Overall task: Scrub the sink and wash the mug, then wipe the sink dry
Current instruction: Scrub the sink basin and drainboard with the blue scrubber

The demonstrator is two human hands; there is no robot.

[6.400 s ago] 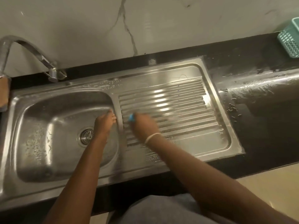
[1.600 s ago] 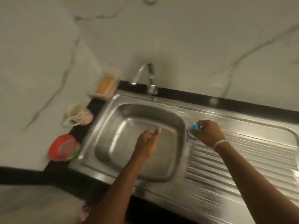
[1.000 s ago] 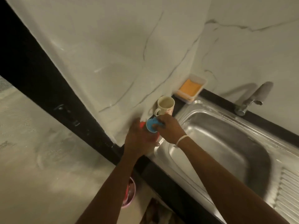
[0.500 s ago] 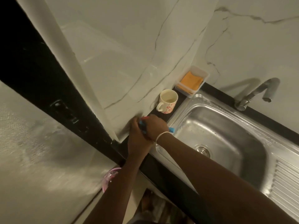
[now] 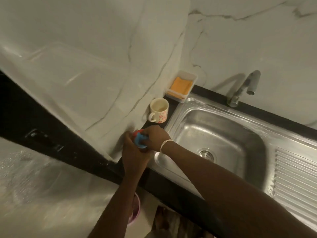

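A steel sink (image 5: 181,117) with a drainboard sits in a black counter. A cream mug (image 5: 158,110) with red flowers stands upright on the counter left of the basin. Just in front of the mug, both my hands meet over a small red tub (image 5: 135,134), which they mostly hide. My left hand (image 5: 131,153) curls round the tub from the left. My right hand (image 5: 157,138) grips a blue scrubber (image 5: 139,140) and holds it down into the tub.
A white tray with an orange sponge (image 5: 181,85) stands in the back corner beside the marble wall. The tap (image 5: 243,90) rises behind the basin, with the drain (image 5: 206,153) below it. A pink container (image 5: 135,212) sits low under the counter edge.
My hands left the drainboard and basin and went to the red tub on the left counter. In the last half second they stayed there, and more of the blue scrubber shows.
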